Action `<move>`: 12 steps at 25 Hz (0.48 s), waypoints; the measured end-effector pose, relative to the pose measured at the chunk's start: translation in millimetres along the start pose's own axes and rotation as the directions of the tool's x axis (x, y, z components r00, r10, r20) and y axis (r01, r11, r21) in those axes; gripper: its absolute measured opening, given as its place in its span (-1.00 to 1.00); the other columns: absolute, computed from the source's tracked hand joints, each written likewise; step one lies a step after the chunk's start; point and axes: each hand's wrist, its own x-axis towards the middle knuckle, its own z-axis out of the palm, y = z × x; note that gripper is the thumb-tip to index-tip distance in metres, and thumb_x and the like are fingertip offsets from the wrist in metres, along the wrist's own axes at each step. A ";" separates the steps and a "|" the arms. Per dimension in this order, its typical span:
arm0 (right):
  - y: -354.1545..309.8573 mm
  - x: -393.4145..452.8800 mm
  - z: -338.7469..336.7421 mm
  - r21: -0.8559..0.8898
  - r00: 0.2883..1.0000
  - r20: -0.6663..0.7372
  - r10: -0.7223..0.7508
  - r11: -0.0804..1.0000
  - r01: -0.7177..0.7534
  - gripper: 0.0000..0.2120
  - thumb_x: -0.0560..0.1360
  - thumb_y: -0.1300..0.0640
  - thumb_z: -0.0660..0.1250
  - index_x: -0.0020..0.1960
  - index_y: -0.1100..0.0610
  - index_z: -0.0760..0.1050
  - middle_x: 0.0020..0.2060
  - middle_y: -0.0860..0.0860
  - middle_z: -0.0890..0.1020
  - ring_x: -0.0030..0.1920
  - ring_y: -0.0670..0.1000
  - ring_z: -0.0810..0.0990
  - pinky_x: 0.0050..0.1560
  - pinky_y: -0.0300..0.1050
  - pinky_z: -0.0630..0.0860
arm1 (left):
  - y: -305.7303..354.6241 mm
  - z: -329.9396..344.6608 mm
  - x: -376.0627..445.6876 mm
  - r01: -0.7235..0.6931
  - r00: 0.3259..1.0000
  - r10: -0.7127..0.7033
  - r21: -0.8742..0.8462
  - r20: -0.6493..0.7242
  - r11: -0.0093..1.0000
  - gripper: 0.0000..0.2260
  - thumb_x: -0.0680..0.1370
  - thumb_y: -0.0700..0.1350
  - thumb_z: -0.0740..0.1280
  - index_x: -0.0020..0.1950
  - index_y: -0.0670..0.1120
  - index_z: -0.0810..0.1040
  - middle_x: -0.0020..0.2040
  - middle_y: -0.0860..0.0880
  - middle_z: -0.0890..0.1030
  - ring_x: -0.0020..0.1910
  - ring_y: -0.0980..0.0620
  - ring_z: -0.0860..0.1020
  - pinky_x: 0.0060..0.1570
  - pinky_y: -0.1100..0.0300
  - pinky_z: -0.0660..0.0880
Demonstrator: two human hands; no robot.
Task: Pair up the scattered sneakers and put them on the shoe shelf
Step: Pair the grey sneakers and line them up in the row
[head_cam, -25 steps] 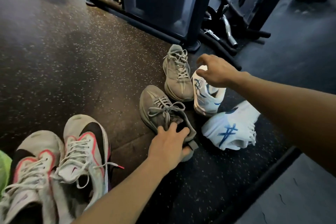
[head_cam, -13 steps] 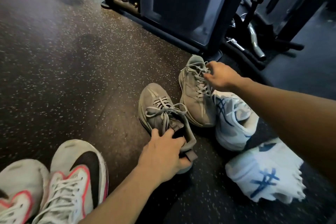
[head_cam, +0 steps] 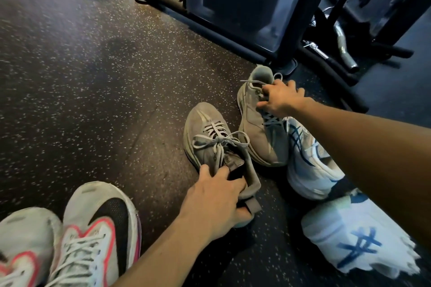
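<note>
Left hand (head_cam: 215,202): grips near grey sneaker's (head_cam: 210,140) heel collar.
Right hand (head_cam: 281,98): pinches far grey sneaker's (head_cam: 256,128) laces.
Floor (head_cam: 93,100): both sneakers rest here.

The near grey sneaker (head_cam: 210,137) was gripped at its heel collar by the left hand (head_cam: 217,200) at the centre. At two o'clock, the far grey sneaker (head_cam: 254,128) was grasped at its laces by the right hand (head_cam: 279,98). White-and-blue sneakers (head_cam: 310,165) were seen at four o'clock, pink-trimmed white sneakers (head_cam: 93,235) at eight, on speckled flooring (head_cam: 81,100).
</note>
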 end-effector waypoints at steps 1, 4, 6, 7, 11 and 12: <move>-1.6 -3.2 -1.8 -0.038 1.000 -0.013 -0.014 0.999 0.013 -0.61 0.52 -0.18 0.28 0.27 -0.03 0.44 0.33 0.10 0.36 0.35 0.23 0.25 0.32 0.23 0.21 | 0.6 0.7 -0.6 0.001 1.000 -0.001 -0.001 -0.006 1.000 -0.75 0.51 0.20 0.25 0.07 0.10 0.39 0.03 0.04 0.28 0.10 -0.11 0.25 -0.02 -0.01 0.44; -9.5 -12.0 -2.5 -0.128 0.992 -0.047 -0.118 0.985 0.111 -0.70 0.53 -0.17 0.27 0.17 -0.03 0.47 0.24 0.08 0.50 0.32 0.17 0.32 0.29 0.19 0.21 | 2.6 1.1 -4.5 -0.003 0.999 0.003 0.020 -0.032 1.000 -0.75 0.52 0.20 0.25 0.10 0.10 0.41 0.04 0.05 0.29 0.10 -0.11 0.27 0.00 -0.01 0.45; -15.3 -20.3 -2.9 -0.165 0.979 -0.063 -0.193 0.970 0.181 -0.74 0.55 -0.14 0.24 0.14 -0.02 0.46 0.19 0.08 0.54 0.27 0.15 0.37 0.27 0.15 0.23 | 0.7 -1.0 -9.4 -0.001 0.999 0.002 0.034 -0.032 0.999 -0.76 0.54 0.20 0.24 0.10 0.10 0.41 0.04 0.05 0.28 0.09 -0.10 0.27 0.01 -0.01 0.45; -16.7 -25.5 -3.7 -0.179 0.972 -0.069 -0.223 0.962 0.208 -0.74 0.56 -0.14 0.23 0.13 0.00 0.46 0.17 0.09 0.55 0.25 0.15 0.39 0.24 0.12 0.25 | -1.8 -1.7 -13.7 0.006 1.000 -0.005 0.034 -0.029 0.999 -0.76 0.54 0.21 0.24 0.10 0.11 0.41 0.04 0.05 0.29 0.08 -0.09 0.28 0.01 -0.01 0.45; -17.1 -42.7 -11.4 -0.190 0.955 -0.141 -0.262 0.954 0.233 -0.73 0.57 -0.11 0.21 0.07 0.06 0.51 0.06 0.13 0.61 0.13 0.19 0.50 0.09 0.03 0.34 | -17.0 -0.3 -38.2 0.032 0.997 -0.029 0.048 -0.077 0.998 -0.76 0.53 0.22 0.24 0.12 0.14 0.43 0.07 0.04 0.32 0.06 -0.07 0.30 0.01 -0.01 0.48; -17.7 -46.0 -13.2 -0.201 0.949 -0.168 -0.267 0.952 0.232 -0.74 0.57 -0.09 0.20 0.02 0.08 0.52 0.02 0.14 0.64 0.08 0.20 0.54 0.03 0.01 0.35 | -19.9 0.0 -45.2 0.033 0.995 -0.029 0.054 -0.091 0.998 -0.76 0.54 0.21 0.25 0.12 0.14 0.43 0.05 0.05 0.31 0.04 -0.06 0.30 -0.01 0.01 0.47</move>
